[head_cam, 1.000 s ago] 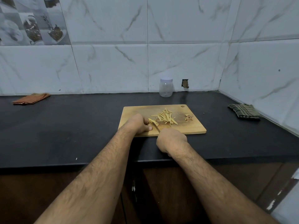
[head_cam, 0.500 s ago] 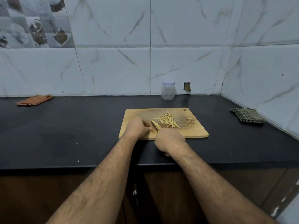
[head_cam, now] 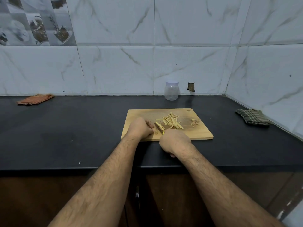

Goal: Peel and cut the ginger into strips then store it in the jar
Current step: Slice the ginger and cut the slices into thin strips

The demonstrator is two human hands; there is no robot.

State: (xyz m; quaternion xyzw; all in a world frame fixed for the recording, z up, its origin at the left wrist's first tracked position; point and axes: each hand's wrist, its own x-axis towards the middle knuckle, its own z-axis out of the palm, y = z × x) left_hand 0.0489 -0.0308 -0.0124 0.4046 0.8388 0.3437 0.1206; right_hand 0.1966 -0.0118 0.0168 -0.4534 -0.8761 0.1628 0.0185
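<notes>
Pinching the ginger piece (head_cam: pixel 158 127) in the left hand (head_cam: pixel 140 128), right hand's (head_cam: pixel 175 141) grip closes round the knife (head_cam: pixel 159 128)

Jar (head_cam: pixel 171 91) stands behind board (head_cam: pixel 201 133) bearing ginger strips (head_cam: pixel 171 122).

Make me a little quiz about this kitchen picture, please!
1. True or false: the jar has its lid on.
2. Which lies nearer the green cloth: A) the pile of ginger strips, or B) the small heap of peel scraps?
3. What does the right hand grip while the left hand holds the ginger piece on the cutting board?

Key: 1 true; 2 B; 3 a knife.
</notes>
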